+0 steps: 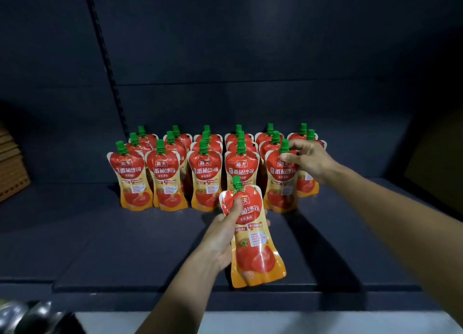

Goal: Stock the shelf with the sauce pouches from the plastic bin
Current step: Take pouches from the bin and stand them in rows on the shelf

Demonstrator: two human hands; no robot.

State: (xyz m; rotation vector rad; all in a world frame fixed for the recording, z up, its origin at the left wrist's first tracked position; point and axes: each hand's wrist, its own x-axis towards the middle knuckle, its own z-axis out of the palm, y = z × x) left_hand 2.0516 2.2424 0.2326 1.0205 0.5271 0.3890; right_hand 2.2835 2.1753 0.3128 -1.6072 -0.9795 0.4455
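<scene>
Several red-and-orange tomato sauce pouches with green caps stand in rows on the dark shelf. My left hand grips one sauce pouch by its upper left side and holds it upright above the shelf's front part, just before the front row. My right hand reaches to the right end of the front row and pinches the neck of a standing pouch just below its green cap. The plastic bin is not in view.
The shelf's dark back panel rises behind the rows, with a slotted upright at left. A brown perforated board shows at the left edge. The shelf's pale front strip runs along the bottom. Blurred shiny objects lie bottom left.
</scene>
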